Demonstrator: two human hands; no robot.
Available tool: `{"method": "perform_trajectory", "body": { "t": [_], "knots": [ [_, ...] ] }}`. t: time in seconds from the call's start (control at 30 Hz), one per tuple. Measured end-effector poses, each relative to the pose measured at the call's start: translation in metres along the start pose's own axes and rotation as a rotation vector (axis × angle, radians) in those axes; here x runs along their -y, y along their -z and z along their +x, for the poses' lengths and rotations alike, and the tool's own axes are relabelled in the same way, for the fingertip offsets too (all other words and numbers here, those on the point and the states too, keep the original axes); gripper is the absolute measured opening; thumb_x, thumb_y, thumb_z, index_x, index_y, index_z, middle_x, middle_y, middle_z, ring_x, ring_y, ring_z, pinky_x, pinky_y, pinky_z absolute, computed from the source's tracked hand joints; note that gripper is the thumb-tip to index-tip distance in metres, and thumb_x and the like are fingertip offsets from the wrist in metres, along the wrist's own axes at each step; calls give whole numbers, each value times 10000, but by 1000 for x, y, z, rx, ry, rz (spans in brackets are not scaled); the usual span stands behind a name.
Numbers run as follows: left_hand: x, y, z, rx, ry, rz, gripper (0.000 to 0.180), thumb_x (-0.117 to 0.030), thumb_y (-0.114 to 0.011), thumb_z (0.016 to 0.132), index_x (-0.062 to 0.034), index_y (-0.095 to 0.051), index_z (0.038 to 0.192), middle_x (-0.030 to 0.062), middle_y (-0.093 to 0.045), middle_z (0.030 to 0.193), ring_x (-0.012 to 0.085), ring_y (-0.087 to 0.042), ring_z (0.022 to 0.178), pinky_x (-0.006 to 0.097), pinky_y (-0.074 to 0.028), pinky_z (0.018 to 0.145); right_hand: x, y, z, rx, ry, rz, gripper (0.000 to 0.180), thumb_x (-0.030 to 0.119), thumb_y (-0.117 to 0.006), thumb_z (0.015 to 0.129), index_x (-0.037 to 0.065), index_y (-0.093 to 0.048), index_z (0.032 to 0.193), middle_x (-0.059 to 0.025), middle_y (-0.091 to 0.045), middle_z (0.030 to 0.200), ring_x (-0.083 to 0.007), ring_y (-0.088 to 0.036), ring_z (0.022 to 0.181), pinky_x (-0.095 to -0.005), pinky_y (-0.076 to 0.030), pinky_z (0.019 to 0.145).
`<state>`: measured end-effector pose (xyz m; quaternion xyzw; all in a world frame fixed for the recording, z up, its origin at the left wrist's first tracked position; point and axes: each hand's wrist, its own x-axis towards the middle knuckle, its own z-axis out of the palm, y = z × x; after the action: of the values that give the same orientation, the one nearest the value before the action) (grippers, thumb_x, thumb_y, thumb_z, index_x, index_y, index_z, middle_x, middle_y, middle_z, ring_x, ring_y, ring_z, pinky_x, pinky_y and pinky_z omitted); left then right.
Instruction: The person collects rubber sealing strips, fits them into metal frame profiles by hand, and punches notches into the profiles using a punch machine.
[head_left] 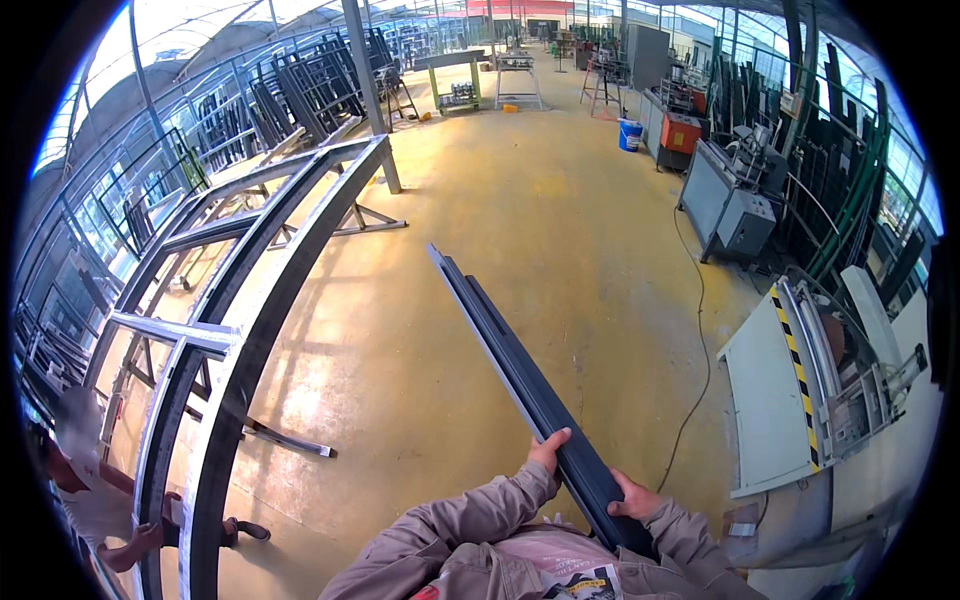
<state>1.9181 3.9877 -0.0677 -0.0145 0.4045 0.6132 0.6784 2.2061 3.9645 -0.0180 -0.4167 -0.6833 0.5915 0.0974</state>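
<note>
Two hands carry one long dark metal profile [520, 375]: our left hand [547, 452] is clenched round its near part, our right hand [633, 497] grips it lower by our chest, and its far end juts out over the yellow floor [560, 220]. Swinging it could strike the grey frame rack [270, 260] or the crouching person [85, 480] at left.

Both hands [590, 475] closed, close together
</note>
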Motion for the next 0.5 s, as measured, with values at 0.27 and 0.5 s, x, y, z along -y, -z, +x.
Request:
{"method": "perform_trajectory", "body": {
  "t": [0.27, 0.5],
  "knots": [
    [-182, -42, 325, -125, 59, -37, 626, -201, -979, 962, -81, -603, 1447, 153, -790, 1124, 363, -820, 960, 608, -726, 862, 84, 115, 367, 96, -38, 122, 1325, 701, -994, 903, -61, -394, 1805, -190, -624, 1687, -268, -618, 1528, -441, -470, 1333],
    [-324, -166, 493, 8, 32, 102, 423, -244, -980, 969, -29, -759, 1259, 123, -830, 1019, 307, -834, 863, 504, -714, 810, 148, 280, 569, 283, 53, 313, 1428, 724, -1005, 843, -36, -313, 1834, -241, -572, 1752, -321, -573, 1642, -495, -474, 1365]
  ]
}}
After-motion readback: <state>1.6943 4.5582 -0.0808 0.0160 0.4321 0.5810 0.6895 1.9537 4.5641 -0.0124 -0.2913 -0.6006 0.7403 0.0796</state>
